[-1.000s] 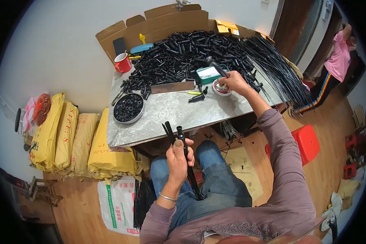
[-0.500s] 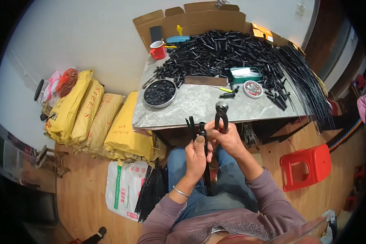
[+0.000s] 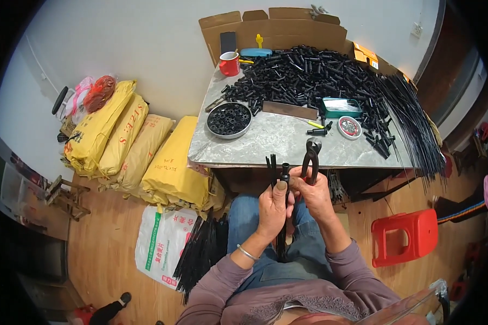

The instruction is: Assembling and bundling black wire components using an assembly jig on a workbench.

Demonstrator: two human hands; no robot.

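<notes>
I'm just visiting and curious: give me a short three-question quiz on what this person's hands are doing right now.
1. True or false: the right hand holds black pincers.
2. What does the left hand grip? A) a red mug B) thin black rods C) a yellow sack
3. Fill in: the round bowl of small black parts sits on the ____.

Key:
1. True.
2. B: black rods, held upright above the lap.
3. Grey table, left of the heap of black tubes.
</notes>
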